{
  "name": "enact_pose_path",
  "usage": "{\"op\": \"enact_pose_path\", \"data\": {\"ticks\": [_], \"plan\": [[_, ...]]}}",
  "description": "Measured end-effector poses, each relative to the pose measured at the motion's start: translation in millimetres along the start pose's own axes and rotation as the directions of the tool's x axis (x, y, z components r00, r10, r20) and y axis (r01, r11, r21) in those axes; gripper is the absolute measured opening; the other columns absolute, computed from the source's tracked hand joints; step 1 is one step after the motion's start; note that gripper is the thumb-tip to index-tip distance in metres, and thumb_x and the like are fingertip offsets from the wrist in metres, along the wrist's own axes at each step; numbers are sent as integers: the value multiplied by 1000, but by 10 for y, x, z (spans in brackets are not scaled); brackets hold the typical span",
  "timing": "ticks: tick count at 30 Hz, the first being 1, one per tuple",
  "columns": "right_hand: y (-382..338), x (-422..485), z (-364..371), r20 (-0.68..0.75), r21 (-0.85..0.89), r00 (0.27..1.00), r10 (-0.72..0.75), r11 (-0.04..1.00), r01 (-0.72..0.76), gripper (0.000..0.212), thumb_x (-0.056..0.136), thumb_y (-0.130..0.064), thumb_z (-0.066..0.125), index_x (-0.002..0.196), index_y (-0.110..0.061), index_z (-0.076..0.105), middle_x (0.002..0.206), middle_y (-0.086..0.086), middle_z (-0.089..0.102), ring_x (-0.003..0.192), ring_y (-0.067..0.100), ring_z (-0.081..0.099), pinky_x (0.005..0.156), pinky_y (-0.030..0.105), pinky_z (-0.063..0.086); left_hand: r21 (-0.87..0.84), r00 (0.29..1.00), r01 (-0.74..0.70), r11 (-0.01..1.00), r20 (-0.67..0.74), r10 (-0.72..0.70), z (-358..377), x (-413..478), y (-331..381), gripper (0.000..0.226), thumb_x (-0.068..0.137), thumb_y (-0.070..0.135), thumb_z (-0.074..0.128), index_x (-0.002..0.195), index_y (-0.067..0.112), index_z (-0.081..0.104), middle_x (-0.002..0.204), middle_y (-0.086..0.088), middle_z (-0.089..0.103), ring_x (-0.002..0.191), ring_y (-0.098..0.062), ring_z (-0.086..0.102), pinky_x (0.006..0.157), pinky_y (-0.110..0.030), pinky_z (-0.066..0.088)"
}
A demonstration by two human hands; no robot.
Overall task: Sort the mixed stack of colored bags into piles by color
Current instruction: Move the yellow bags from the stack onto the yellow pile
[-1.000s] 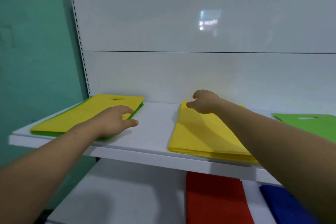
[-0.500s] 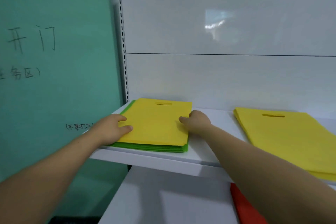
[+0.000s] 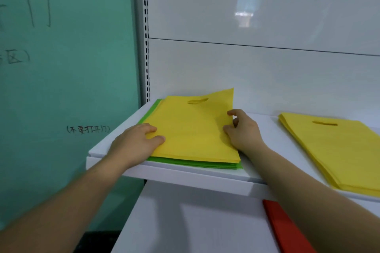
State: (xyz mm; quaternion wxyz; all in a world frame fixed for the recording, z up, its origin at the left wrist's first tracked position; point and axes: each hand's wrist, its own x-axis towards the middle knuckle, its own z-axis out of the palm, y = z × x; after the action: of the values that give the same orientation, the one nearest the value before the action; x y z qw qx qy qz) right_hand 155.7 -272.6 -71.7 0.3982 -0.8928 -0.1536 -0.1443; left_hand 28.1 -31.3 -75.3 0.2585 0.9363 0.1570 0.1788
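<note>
**Both hands on the mixed stack**

On the white shelf [image 3: 205,174] lies the mixed stack [image 3: 193,137] — yellow bags over green ones — at its left end, with a yellow pile [image 3: 337,150] well apart to the right. A red bag [image 3: 285,230] lies on the lower shelf. The left hand [image 3: 135,141] rests half-open, fingers flat on the top yellow bag [image 3: 195,127]. The right hand [image 3: 242,129] pinches that bag's right edge, its far corner lifted.
</note>
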Motion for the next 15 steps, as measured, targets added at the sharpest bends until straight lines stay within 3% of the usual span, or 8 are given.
{"op": "enact_pose_path", "data": {"ticks": [4, 10, 15], "plan": [[10, 4, -1, -4, -36, 1000, -20, 999, 20, 45, 89, -17, 61, 131, -22, 48, 103, 1, 51, 95, 19, 48, 82, 25, 36, -55, 1000, 10, 998, 11, -9, -1, 4, -36, 49, 85, 53, 56, 131, 34, 52, 146, 13, 40, 127, -16, 42, 97, -31, 34], [32, 4, 9, -57, -39, 995, -77, 996, 75, 35, 90, -9, 57, 124, -19, 55, 85, 0, 53, 83, 19, 50, 73, 25, 33, -64, 999, 23, 998, 36, -20, -24, -8, -18, 51, 85, 51, 57, 133, 32, 50, 148, 12, 37, 130, -16, 40, 100, -32, 34], [34, -20, 5, -130, -26, 977, -167, 986, 165, 30, 93, -7, 53, 121, -17, 58, 86, -2, 49, 83, 17, 47, 75, 25, 33, -99, 997, 43, 994, 67, -37, -52, -14, 8, 56, 87, 51, 56, 138, 30, 45, 150, 8, 34, 132, -18, 39, 102, -33, 34]]}}
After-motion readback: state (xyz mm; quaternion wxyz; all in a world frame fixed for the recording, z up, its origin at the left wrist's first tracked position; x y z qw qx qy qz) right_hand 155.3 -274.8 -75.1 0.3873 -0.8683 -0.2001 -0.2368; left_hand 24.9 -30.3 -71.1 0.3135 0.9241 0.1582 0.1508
